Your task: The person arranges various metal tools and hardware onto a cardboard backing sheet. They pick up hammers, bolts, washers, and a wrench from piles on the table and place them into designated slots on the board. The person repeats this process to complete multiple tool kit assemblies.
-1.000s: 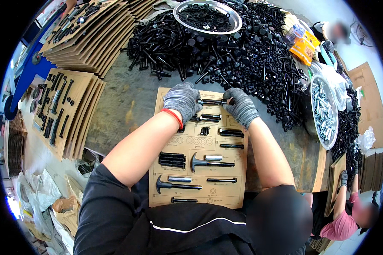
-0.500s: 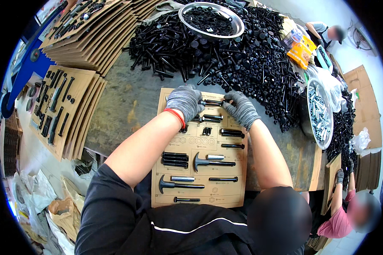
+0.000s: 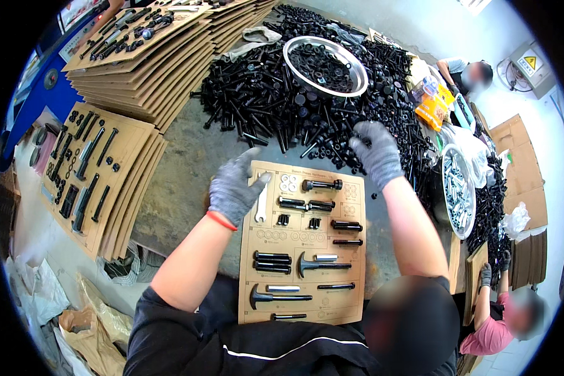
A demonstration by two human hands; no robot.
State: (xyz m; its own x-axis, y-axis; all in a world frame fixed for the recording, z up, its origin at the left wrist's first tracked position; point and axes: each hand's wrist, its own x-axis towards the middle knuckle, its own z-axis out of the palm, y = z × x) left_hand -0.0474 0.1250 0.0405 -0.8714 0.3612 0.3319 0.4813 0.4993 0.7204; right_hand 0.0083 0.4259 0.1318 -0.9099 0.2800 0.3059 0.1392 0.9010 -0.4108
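A brown cardboard board (image 3: 301,244) with printed outlines lies in front of me. My left hand (image 3: 234,188), in a grey glove, is open beside the board's upper left corner, thumb near a silver wrench (image 3: 262,199). My right hand (image 3: 377,153), also gloved, reaches over the near edge of the pile of black nuts and bolts (image 3: 332,135). Its fingers are bent but apart, with nothing visible in them. On the board lie a thick black bolt (image 3: 322,185), white washers (image 3: 288,182), several other black bolts (image 3: 272,262) and two T-shaped black pieces (image 3: 324,265).
A metal bowl of black rings (image 3: 366,81) sits on the pile. To the right stands a bowl of silver parts (image 3: 473,194). Stacked filled boards (image 3: 100,175) rise on the left. A co-worker in pink (image 3: 495,332) works at the lower right, and another person (image 3: 467,75) is farther back.
Both hands have come away from the thick bolt at the board's top. The left moved left, uncovering the wrench and washers; the right moved out over the nuts. The view has shifted.
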